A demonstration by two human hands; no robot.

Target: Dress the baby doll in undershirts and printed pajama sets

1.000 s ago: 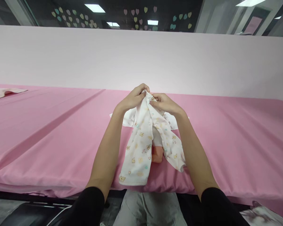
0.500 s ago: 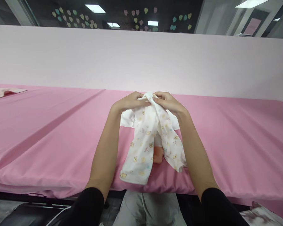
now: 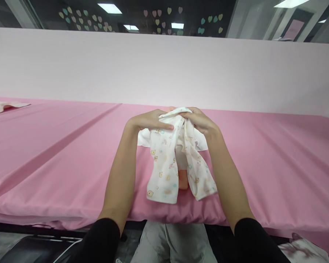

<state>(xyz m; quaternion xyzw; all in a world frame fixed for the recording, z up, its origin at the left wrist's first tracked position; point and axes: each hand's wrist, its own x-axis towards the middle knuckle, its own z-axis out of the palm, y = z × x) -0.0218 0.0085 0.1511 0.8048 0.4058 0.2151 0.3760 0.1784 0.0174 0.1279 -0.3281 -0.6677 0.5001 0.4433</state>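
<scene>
A small white baby garment (image 3: 164, 164) with a bear print hangs from both my hands, its two long parts falling toward me. My left hand (image 3: 150, 119) grips its upper left edge, thumb lying over the front. At the upper right, my right hand (image 3: 199, 120) has its fingers closed on the cloth. Under the garment lies what looks like a doll; an orange-skinned part (image 3: 183, 179) shows between the two hanging parts, and a bit of skin tone (image 3: 170, 109) peeks out above. White cloth (image 3: 200, 140) spreads out on both sides beneath. Most of the doll is hidden.
A pink sheet (image 3: 57, 153) with folds covers the table up to a low white wall (image 3: 164, 69). Pale pink cloth (image 3: 5, 106) lies at the far left. A stained white cloth (image 3: 304, 250) is at the lower right, near a black chair (image 3: 30, 250) opposite.
The bunched top of the garment has been spread wider between my hands. Its hanging parts have risen slightly, and more of what lies underneath shows between them.
</scene>
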